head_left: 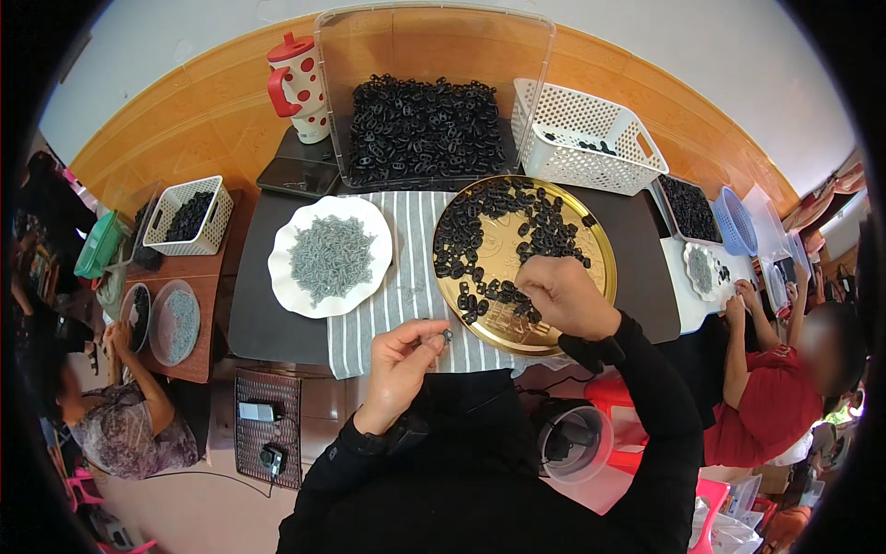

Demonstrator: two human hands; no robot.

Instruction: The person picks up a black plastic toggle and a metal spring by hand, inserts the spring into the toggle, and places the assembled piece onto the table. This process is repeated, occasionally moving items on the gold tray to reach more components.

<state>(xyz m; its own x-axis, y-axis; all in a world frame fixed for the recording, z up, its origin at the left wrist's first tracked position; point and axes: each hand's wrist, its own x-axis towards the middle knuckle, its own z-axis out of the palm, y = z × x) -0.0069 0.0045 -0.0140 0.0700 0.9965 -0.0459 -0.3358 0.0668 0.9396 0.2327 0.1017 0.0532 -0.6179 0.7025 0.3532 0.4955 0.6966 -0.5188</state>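
Note:
My left hand [399, 371] is in front of the striped cloth [403, 305], thumb and forefinger pinched on a small black plastic piece [448, 335]. Over the right part of a round gold tray [498, 244], my right hand [574, 297] is closed with its fingers down among the loose parts. Whatever those fingertips hold is hidden. Small black two-holed plastic pieces [456, 231] are scattered across the tray. To the left, a white scalloped plate [282, 270] carries a heap of small grey translucent parts [330, 258].
A clear bin [434, 46] full of black pieces stands at the back, between a spotted tumbler [300, 88] and a white basket [600, 120]. A phone [297, 175] lies at back left. Co-workers sit left [138, 425] and right [771, 397]. A clear bucket [577, 443] is below.

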